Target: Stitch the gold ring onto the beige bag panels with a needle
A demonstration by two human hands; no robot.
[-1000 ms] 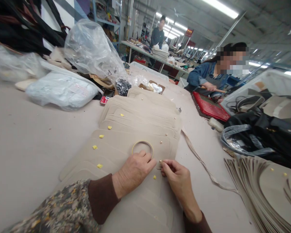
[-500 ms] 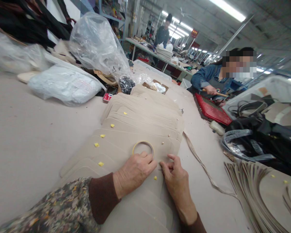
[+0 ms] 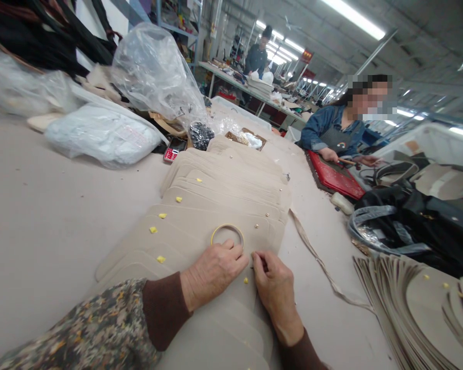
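A fanned row of beige leather panels [image 3: 224, 190] runs up the middle of the table, each with a small yellow sticker and a metal stud. My left hand [image 3: 213, 270] rests knuckles-up on the nearest panel, fingers curled, touching the edge of a thin yellow tape ring [image 3: 227, 236]. My right hand [image 3: 273, 282] lies beside it with fingertips pinched together on the panel; what they pinch is hidden. A yellow sticker [image 3: 246, 280] sits between the two hands.
Clear plastic bags [image 3: 154, 77] and a white bag [image 3: 102, 134] lie at the left. A loose beige strap [image 3: 320, 264] trails right of the panels. Another fanned stack [image 3: 416, 308] is at bottom right, black bags [image 3: 420, 216] above it. A person in denim works at a red mat [image 3: 334, 177].
My right hand has slid left toward my left hand, and its fingers have closed over the spot where a small stud was visible. The person opposite has lowered a tool to the mat.
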